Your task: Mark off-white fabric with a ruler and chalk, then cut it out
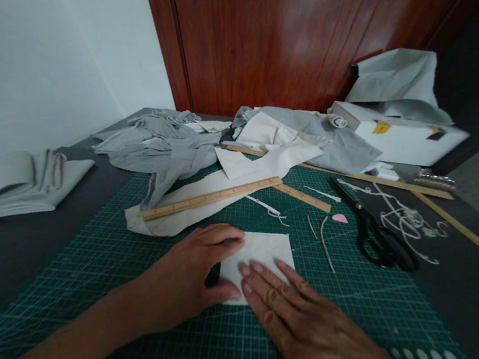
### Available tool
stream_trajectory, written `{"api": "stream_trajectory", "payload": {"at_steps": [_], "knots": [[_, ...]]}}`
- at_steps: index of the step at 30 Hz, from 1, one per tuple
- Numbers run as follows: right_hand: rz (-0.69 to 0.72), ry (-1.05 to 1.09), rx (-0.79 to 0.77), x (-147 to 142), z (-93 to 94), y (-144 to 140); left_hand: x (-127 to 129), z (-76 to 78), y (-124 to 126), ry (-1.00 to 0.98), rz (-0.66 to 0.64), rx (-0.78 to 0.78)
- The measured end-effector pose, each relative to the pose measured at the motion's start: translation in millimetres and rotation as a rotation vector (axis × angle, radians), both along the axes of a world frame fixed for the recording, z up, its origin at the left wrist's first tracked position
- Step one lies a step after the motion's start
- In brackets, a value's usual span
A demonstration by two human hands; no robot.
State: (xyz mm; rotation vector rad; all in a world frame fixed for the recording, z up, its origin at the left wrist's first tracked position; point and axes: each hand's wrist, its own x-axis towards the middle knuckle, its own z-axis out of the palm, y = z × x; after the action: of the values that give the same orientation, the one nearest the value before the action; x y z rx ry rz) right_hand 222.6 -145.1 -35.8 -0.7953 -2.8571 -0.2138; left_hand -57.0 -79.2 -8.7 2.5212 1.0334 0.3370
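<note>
1. The left hand (185, 275) is open in a wide curve, thumb and fingers apart, their tips at the left side of a small white cloth (270, 249).
2. The right hand (302, 318) lies flat, fingers stretched out, on the lower part of the same cloth.
3. The cloth is between the two hands, on a green mat (99, 257) that reaches out beyond both.
4. Beyond the fingertips, a wooden ruler (213, 197) rests across a long pale strip of cloth (213, 183).
5. Right of the right hand and further off are black scissors (364, 216), with tangled string (412, 217) beside them; a pink piece (340, 218) is nearer the fingers.
6. Crumpled grey cloth (174, 150) lies well beyond the left hand; folded cloth (41, 185) sits further left.
</note>
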Motion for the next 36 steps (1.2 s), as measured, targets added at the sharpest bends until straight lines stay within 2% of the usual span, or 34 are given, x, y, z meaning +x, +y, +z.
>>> {"api": "stream_trajectory", "payload": {"at_steps": [2, 4, 5, 7, 9, 12, 14, 16, 18, 20, 22, 25, 30, 36], "knots": [[-0.099, -0.015, -0.069, 5, 0.7, -3, 1, 1.0, 0, 0.004, -0.005, 0.003], [-0.331, 0.037, 0.008, 10, 2.6, -3, 1, 1.7, 1, 0.006, -0.005, 0.005], [-0.385, 0.061, 0.038, 10, 3.2, -3, 1, 1.6, 1, 0.008, 0.0, 0.005], [-0.269, 0.042, -0.043, 4, 2.5, -4, 0, 0.2, 2, 0.006, 0.008, 0.008], [-0.047, 0.04, -0.08, -3, 0.1, -5, -1, -2.5, 0, -0.004, 0.016, 0.013], [-0.075, 0.005, -0.088, 2, 1.0, -8, 0, -7.2, -8, -0.012, 0.05, 0.02], [-0.225, -0.015, -0.006, 15, 6.9, -10, 4, -8.4, -11, -0.012, 0.075, 0.031], [-0.209, -0.052, 0.09, 27, 14.0, -11, 7, -5.5, -5, -0.029, 0.079, 0.09], [-0.198, -0.045, 0.173, 31, 18.6, -12, 9, 2.7, 13, -0.035, 0.101, 0.225], [-0.209, 0.007, 0.199, 25, 18.8, -13, 11, 14.7, 40, 0.08, 0.181, 0.391], [-0.195, 0.06, 0.147, 14, 15.1, -12, 13, 26.7, 67, 0.139, 0.249, 0.438], [-0.1, 0.078, 0.03, 0, 6.4, -10, 16, 37.0, 93, 0.256, 0.222, 0.443], [-0.058, 0.051, 0.041, -1, 1.1, -8, 22, 32.1, 105, 0.398, 0.139, 0.472], [-0.064, 0.071, 0.154, -1, 7.9, -9, 28, 20.4, 112, 0.51, 0.14, 0.527]]}}
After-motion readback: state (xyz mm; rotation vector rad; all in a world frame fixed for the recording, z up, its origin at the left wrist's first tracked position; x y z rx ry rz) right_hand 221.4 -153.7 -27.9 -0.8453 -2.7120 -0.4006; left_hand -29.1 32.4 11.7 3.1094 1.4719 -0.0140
